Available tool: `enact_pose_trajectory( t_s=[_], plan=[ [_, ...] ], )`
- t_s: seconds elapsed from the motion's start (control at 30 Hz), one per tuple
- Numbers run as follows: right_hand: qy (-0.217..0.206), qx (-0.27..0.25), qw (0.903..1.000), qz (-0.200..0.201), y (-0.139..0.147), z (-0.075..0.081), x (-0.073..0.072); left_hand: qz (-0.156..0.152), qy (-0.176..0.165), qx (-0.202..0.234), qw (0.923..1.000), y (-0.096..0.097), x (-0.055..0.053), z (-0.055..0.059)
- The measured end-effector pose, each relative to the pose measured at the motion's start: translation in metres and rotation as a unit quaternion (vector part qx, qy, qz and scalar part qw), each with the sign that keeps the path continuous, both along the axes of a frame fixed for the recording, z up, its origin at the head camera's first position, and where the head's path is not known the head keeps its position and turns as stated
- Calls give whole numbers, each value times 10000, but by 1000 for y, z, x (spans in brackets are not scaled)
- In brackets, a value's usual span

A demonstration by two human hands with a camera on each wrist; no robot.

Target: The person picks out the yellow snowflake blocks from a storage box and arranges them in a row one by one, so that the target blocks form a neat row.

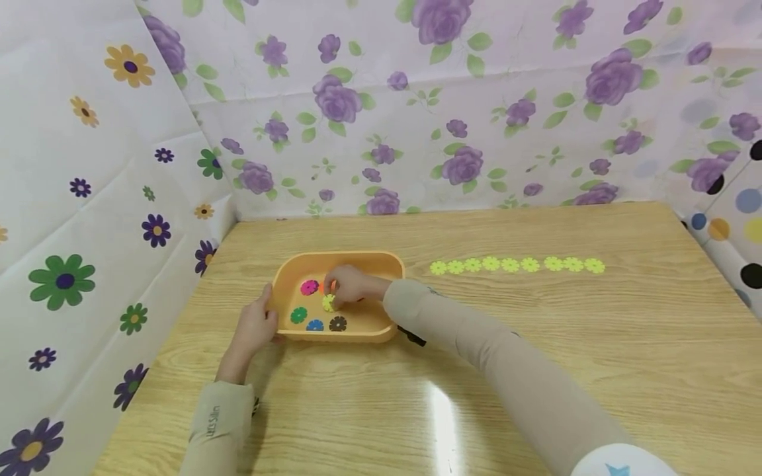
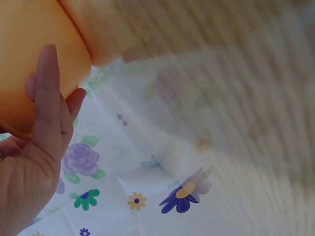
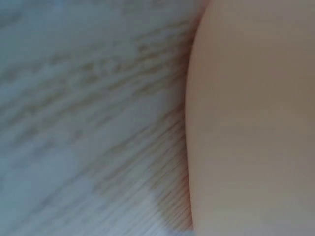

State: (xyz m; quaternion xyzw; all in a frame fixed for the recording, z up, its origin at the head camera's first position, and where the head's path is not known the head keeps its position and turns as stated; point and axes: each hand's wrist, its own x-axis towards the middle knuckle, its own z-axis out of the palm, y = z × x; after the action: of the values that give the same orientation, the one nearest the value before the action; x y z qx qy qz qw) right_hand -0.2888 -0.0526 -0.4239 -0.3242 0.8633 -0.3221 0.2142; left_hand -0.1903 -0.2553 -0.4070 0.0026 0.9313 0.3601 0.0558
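My left hand [image 1: 256, 324] holds the left end of an orange plastic basin [image 1: 345, 336]. In the left wrist view its fingers [image 2: 47, 103] lie along the basin's outer wall, with the thumb side at the rim. My right hand [image 1: 351, 284] reaches into the basin and pinches a yellow snowflake disc [image 1: 328, 303]. Around it on the basin floor lie a pink disc [image 1: 308, 287], a green disc [image 1: 299, 315], a blue disc [image 1: 315, 325] and a dark brown disc [image 1: 338, 323]. An orange disc [image 1: 321, 287] is partly hidden behind the right fingers.
Right of the basin, several yellow snowflake discs [image 1: 510, 265] form a row on the wooden table [image 1: 536, 304], with a small gap along it. Flower-patterned sheets [image 1: 387, 99] stand behind the table and at its left. The basin's wall [image 3: 251, 118] fills half the right wrist view.
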Motion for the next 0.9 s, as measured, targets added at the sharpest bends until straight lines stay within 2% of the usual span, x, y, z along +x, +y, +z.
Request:
enact_pose_trajectory(
  t_s=[0.23, 0.4, 0.53, 0.63, 0.9],
  plan=[
    [-477, -582, 9971, -89, 15, 11, 4, -64, -9, 85, 9999, 0, -1, -1],
    [-908, -1104, 9897, -98, 29, 17, 8, -36, -129, 60, 9999, 0, -1, -1],
    [-1247, -1527, 9801, -233, 44, 23, 9, -6, -197, 35, 9998, 0, -1, -1],
    [-1353, -1758, 9742, -423, 56, 29, 11, -3, -225, 21, 9997, -1, -2, -2],
    [-1232, -2066, 9675, -779, 95, 40, 16, -44, -165, -10, 9999, 0, -2, -3]
  ],
)
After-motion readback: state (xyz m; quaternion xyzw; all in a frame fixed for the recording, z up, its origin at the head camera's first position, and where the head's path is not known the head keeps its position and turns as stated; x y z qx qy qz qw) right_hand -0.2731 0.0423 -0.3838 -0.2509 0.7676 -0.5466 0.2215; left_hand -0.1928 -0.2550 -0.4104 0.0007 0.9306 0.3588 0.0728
